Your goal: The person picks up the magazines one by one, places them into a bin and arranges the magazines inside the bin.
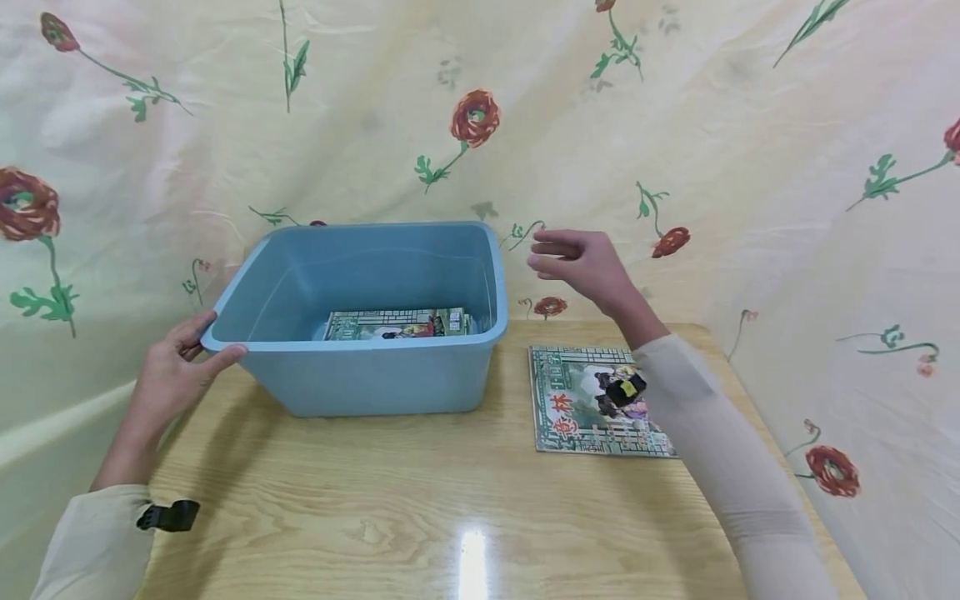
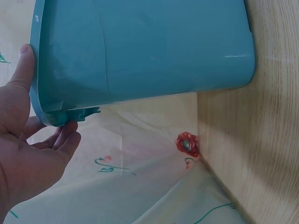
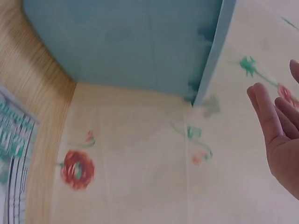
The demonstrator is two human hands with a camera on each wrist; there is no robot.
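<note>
Wooden worktop (image 1: 420,500), backed and flanked by a cream floral cloth (image 1: 712,142). A blue plastic bin (image 1: 360,325) stands at the worktop's rear left, upright, with one booklet (image 1: 397,323) lying flat on its floor. A second booklet (image 1: 592,402), green-printed with a matching cover, lies flat near the right edge, just beside the bin and apart from it. The left hand (image 1: 176,371) grips the bin's left rim, thumb on top and fingers (image 2: 65,140) curled beneath. The right hand (image 1: 581,262) hovers beside the bin's right rear corner, fingers relaxed and holding nothing. Judged stage: between loads; the next move calls for lowering the right hand onto the outer booklet.
</note>
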